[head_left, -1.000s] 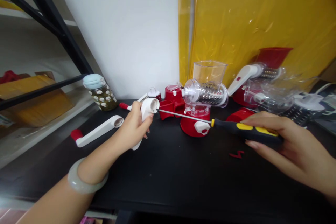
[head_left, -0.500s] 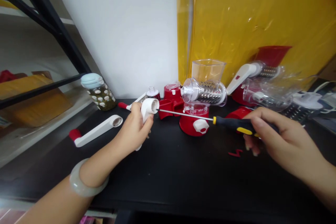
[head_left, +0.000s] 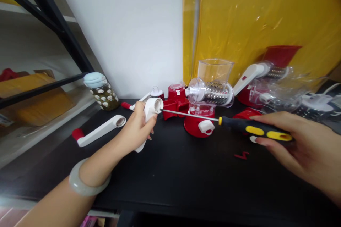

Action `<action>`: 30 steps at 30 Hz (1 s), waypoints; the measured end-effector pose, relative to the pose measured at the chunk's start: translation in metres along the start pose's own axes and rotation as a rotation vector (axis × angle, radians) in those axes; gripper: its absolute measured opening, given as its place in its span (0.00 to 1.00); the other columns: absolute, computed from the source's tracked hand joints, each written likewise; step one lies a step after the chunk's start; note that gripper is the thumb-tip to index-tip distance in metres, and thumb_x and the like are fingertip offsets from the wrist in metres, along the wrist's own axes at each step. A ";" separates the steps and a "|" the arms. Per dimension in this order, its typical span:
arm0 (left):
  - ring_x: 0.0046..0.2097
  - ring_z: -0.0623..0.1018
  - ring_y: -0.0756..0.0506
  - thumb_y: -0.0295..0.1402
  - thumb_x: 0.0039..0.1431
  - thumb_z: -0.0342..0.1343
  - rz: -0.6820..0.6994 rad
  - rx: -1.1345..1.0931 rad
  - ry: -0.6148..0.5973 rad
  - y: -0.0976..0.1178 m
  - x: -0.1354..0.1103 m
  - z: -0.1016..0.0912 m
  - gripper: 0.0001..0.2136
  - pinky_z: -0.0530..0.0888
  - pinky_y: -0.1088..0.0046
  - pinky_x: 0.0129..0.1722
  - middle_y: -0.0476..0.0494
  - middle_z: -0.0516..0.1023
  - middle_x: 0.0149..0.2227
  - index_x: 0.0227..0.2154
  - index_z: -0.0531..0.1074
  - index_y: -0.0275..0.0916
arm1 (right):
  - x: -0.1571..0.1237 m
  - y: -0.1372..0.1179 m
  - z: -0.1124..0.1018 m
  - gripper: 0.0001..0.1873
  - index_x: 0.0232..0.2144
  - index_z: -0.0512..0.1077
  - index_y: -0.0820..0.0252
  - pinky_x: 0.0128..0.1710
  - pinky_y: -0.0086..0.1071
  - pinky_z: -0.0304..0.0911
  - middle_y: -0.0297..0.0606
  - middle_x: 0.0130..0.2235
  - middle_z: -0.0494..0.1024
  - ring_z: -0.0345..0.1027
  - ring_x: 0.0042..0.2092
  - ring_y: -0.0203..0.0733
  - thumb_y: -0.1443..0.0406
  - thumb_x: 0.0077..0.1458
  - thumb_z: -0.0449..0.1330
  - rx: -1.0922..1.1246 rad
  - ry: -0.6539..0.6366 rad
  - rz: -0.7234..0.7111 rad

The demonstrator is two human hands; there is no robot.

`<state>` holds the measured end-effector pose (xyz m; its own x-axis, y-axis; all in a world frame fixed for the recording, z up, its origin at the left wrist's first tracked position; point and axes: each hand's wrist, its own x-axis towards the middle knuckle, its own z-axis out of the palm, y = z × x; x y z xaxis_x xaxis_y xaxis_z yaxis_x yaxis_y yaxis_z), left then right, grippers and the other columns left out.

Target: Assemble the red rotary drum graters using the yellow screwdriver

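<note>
My left hand [head_left: 138,127] is closed around a white crank handle [head_left: 152,108], its round socket end turned to the right. In my right hand [head_left: 301,145] is a screwdriver [head_left: 255,130] with a black and yellow grip, the thumb and fingers on either side of it. Its long metal shaft points left, and the tip is at the rim of the socket; whether it touches cannot be seen. A second white crank handle [head_left: 102,130] with a red knob lies on the table to the left. Behind the shaft stands a red rotary grater [head_left: 199,126] with a clear hopper and metal drum.
A small red piece [head_left: 242,155] lies on the black table [head_left: 181,181]. Another rotary grater [head_left: 250,76] and clear plastic parts stand at the back right. A bottle with a light blue lid [head_left: 102,90] is at the back left, beside a metal-framed shelf [head_left: 66,46].
My right hand has shifted right and loosened its fingers along the grip, showing more of the yellow inlays. The screwdriver tip stays at the socket, and my left hand keeps its hold.
</note>
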<state>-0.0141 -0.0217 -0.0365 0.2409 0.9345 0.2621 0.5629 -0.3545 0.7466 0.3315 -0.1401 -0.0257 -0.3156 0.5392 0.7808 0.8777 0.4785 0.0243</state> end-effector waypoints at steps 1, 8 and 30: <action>0.20 0.75 0.46 0.41 0.63 0.52 0.006 0.012 0.000 0.000 0.000 0.000 0.13 0.74 0.71 0.17 0.55 0.69 0.23 0.39 0.54 0.44 | 0.001 -0.001 -0.001 0.13 0.45 0.70 0.53 0.28 0.34 0.70 0.39 0.34 0.81 0.76 0.30 0.45 0.55 0.63 0.54 -0.042 -0.004 -0.023; 0.23 0.75 0.46 0.41 0.63 0.50 0.081 0.199 -0.023 0.004 -0.003 0.002 0.12 0.71 0.71 0.21 0.52 0.69 0.28 0.39 0.52 0.44 | 0.009 -0.003 0.005 0.19 0.29 0.70 0.54 0.12 0.25 0.53 0.26 0.14 0.67 0.60 0.12 0.33 0.53 0.66 0.49 0.194 -0.089 0.349; 0.20 0.75 0.47 0.41 0.62 0.52 0.034 0.119 -0.046 0.004 -0.001 -0.004 0.12 0.73 0.71 0.18 0.52 0.71 0.28 0.39 0.55 0.44 | 0.005 0.004 0.004 0.11 0.40 0.69 0.52 0.15 0.24 0.58 0.25 0.21 0.76 0.67 0.16 0.33 0.54 0.64 0.53 0.097 -0.094 0.072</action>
<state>-0.0150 -0.0245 -0.0313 0.2957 0.9205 0.2555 0.6427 -0.3895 0.6597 0.3315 -0.1327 -0.0240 -0.2894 0.6350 0.7163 0.8618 0.4986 -0.0938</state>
